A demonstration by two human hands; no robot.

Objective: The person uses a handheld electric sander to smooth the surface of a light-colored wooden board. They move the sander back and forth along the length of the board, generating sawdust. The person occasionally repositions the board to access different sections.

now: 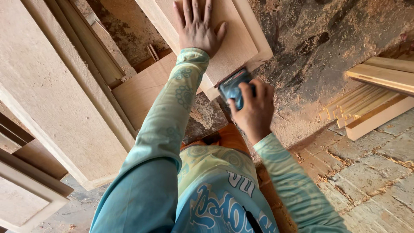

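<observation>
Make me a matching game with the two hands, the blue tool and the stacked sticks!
Things:
1. left hand
2. right hand
3. small blue power sander
4. stack of pale wooden strips

Places or states:
a. piled on the paved floor at the right
b. pressed flat on the pale wooden panel
c. at the panel's near edge
d. wrapped around the tool

Pairs: 1-b, 2-d, 3-c, 4-a

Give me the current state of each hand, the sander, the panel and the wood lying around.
left hand: flat, fingers spread, pressing on the panel.
right hand: closed around the sander.
blue sander: held at the panel's near edge.
wooden panel: lying flat under the left hand.
stacked slats: piled on the floor, untouched.
large boards: lying alongside, untouched.
</observation>
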